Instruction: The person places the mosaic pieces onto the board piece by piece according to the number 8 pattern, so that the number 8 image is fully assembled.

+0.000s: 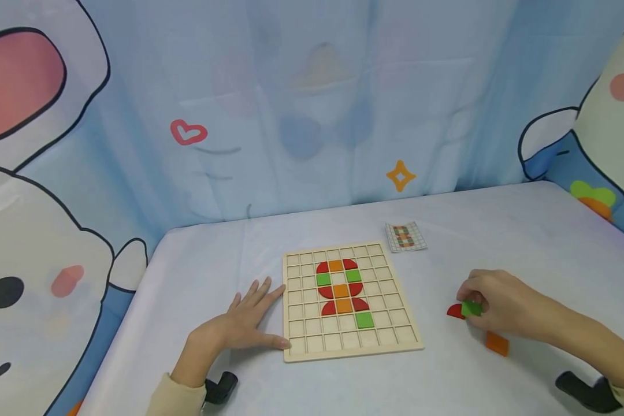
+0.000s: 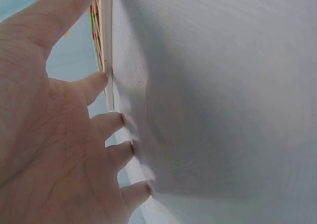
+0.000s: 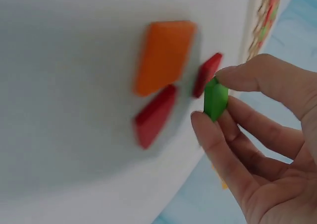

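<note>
A wooden grid board (image 1: 312, 341) lies on the table, with red, orange and green pieces set in its middle columns. Spread fingers of my left hand (image 1: 247, 323) rest at the board's left edge, the thumb touching its lower left corner. To the right of the board, my right hand (image 1: 499, 303) pinches a green square tile (image 3: 216, 99) between thumb and fingertips, just above the table. Near it lie an orange tile (image 1: 497, 344) and a red rounded piece (image 1: 455, 311). A second red piece (image 3: 155, 117) shows beside the orange one in the right wrist view.
A small pattern card (image 1: 405, 237) showing a similar coloured figure lies beyond the board's upper right corner. White cloth (image 1: 213, 248) covers the table. Behind it hangs a blue printed curtain (image 1: 312, 115).
</note>
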{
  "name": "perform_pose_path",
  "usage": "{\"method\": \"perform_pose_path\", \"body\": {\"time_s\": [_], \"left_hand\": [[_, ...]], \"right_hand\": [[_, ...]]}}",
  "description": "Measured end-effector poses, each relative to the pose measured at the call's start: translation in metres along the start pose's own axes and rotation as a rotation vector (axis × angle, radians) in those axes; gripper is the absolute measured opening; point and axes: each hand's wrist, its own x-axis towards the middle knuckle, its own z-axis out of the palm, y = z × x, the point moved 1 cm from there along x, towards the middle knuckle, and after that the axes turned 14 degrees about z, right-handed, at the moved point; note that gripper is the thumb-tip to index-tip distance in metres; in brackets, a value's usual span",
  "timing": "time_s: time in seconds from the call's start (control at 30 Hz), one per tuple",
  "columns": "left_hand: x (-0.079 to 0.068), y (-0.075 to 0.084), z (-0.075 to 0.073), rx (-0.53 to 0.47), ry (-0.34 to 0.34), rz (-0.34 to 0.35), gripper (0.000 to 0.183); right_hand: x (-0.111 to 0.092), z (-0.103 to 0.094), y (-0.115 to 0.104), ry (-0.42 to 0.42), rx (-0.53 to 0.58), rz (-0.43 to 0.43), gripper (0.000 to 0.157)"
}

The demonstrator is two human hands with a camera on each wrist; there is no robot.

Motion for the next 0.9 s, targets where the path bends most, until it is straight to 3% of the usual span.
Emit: {"method": "perform_pose_path", "body": {"time_s": [0.17,0.53,0.7,0.9], "left_hand": [[-0.001,-0.001,-0.001,-0.002,0.003,-0.004,0.111],[0.001,-0.004,0.000,-0.013,-0.013,-0.008,0.111],[0.000,-0.003,0.000,-0.006,-0.003,-0.012,0.110],[0.001,-0.001,0.000,-0.005,-0.007,-0.009,0.110]], "right_hand": [[0.004,-0.003,-0.030,-0.017,0.054,-0.104,0.025],[0.022,0.012,-0.142,-0.121,0.113,-0.407,0.022],[0.035,0.029,-0.169,-0.169,0.134,-0.441,0.019],[0.047,0.045,-0.183,-0.222,0.123,-0.418,0.017]]}}
